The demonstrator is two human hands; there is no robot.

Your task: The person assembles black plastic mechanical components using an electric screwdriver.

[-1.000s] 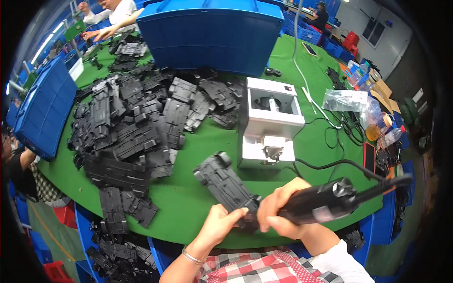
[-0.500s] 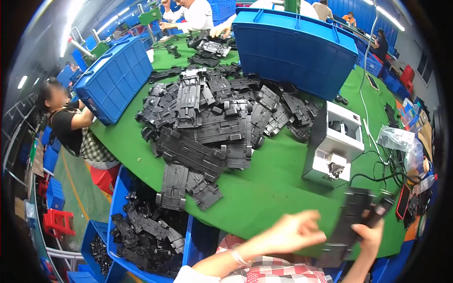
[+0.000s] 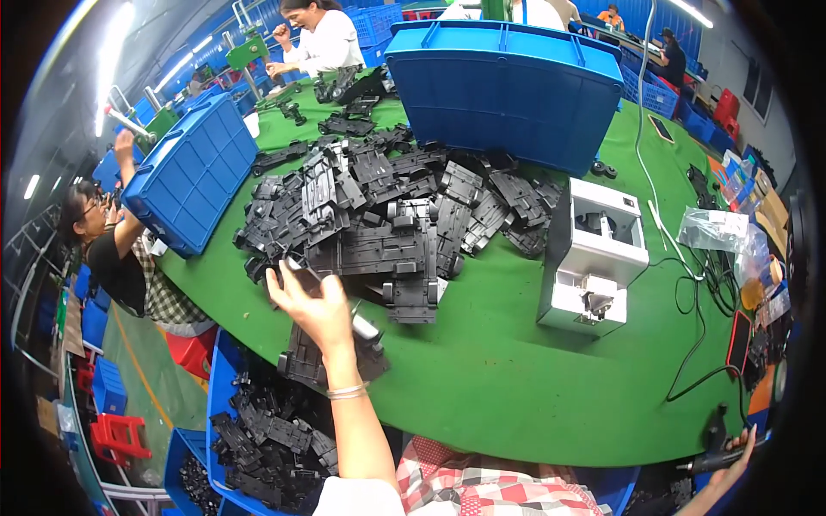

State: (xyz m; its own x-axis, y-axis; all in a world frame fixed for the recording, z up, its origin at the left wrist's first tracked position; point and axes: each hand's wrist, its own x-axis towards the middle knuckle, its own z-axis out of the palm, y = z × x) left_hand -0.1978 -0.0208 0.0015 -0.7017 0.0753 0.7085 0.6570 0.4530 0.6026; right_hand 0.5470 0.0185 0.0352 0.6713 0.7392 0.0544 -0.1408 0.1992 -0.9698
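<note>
My left hand [image 3: 317,311] reaches to the near side of a heap of black plastic vehicle chassis [image 3: 370,249]. Its thumb and fingers are bent around one black chassis [image 3: 303,357], which is partly hidden by the hand and wrist and smeared by motion. At the lower right, past the table's edge, my right hand [image 3: 733,469] grips a black electric screwdriver [image 3: 712,461] with a cord running up from it. The screwdriver's tip points left.
A silver-white machine [image 3: 595,258] stands right of the heap. Behind it sits a large blue bin [image 3: 503,103]; another blue bin [image 3: 194,176] leans at the left, beside a co-worker. Below the table edge, a blue bin [image 3: 225,378] holds black parts. Cables [image 3: 701,318] lie at right.
My left hand has moved from the front right to the heap and onto a chassis. My right hand has dropped right with the screwdriver; the chassis beside it is gone from the hands.
</note>
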